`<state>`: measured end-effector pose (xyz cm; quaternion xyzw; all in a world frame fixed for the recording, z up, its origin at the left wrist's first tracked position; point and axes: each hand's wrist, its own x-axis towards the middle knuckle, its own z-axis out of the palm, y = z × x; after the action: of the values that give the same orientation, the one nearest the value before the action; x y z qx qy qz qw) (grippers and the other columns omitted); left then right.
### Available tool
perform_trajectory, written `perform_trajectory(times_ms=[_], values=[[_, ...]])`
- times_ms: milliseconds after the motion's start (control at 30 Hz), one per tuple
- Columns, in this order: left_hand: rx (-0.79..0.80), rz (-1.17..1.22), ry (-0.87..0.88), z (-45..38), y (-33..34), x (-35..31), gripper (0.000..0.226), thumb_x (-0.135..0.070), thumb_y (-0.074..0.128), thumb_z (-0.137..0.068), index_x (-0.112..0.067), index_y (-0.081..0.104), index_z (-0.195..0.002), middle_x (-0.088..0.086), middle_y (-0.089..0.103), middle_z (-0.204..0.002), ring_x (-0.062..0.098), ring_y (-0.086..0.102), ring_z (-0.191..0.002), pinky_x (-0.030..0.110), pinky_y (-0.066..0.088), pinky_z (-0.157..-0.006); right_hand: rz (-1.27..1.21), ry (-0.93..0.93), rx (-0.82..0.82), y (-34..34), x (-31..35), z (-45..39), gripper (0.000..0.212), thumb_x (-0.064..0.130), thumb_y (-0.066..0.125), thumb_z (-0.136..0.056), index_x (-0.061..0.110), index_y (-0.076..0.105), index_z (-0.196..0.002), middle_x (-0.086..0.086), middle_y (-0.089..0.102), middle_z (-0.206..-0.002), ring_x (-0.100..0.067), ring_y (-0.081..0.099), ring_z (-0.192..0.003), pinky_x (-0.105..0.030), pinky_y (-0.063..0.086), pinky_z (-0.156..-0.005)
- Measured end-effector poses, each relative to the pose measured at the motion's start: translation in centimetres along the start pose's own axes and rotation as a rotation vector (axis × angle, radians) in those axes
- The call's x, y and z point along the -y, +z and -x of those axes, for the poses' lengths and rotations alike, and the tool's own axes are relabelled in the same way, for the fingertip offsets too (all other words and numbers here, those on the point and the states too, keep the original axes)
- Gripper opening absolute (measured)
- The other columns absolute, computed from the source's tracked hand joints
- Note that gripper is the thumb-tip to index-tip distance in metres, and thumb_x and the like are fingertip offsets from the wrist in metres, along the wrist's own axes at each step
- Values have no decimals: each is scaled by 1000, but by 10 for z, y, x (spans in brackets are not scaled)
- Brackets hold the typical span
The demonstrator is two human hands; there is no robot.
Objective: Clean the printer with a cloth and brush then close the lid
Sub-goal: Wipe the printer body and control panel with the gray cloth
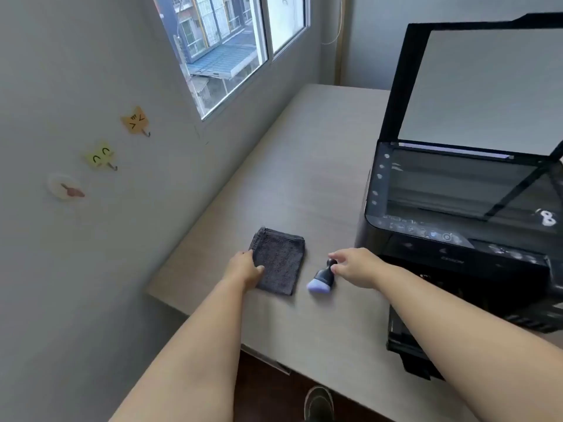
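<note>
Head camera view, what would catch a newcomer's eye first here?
The black printer at the right, its lid raised. In front, the left hand touches a dark folded cloth while the right hand reaches the small brush beside it.

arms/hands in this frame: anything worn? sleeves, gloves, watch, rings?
Nothing worn that the head view shows. Both forearms are bare from the bottom edge of the frame to the wrists, with no sleeves in view. The left hand and right hand are ungloved, with no watch, bracelet or ring visible. No markings show.
</note>
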<state>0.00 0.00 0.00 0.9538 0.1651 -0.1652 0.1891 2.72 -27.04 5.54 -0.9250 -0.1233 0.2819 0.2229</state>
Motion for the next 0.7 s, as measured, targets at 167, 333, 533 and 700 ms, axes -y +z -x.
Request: perform_trajectory(times_ms=[167,333,533,700], values=[[-179,65,-14,-11,2,8,26,-22,63,-83,-15,68,-108,11,56,-107,30,56,-103,31,44,-89,-49,51,53,7,-4,-9,42,32,50,-93,28,52,-135,1,58,-132,-15,52,-121,-24,38,-101],[-206,100,-50,-24,0,13,32,-24,69,-84,-13,68,-114,10,54,-112,29,59,-102,30,45,-89,-76,84,62,15,-7,-14,41,29,51,-92,30,53,-133,3,61,-126,-14,55,-116,-24,39,-100],[-231,168,-88,-27,5,10,17,-19,68,-84,-14,72,-99,9,56,-104,29,60,-96,27,43,-80,-93,104,47,11,-13,-21,37,29,52,-92,30,58,-129,1,63,-120,-16,56,-112,-22,38,-93],[-301,255,31,-22,-6,-5,10,-27,62,-87,-19,63,-93,5,66,-93,28,62,-90,34,48,-76,-180,114,42,9,-9,-22,36,29,54,-92,26,59,-128,0,63,-122,-15,55,-114,-18,36,-90]])
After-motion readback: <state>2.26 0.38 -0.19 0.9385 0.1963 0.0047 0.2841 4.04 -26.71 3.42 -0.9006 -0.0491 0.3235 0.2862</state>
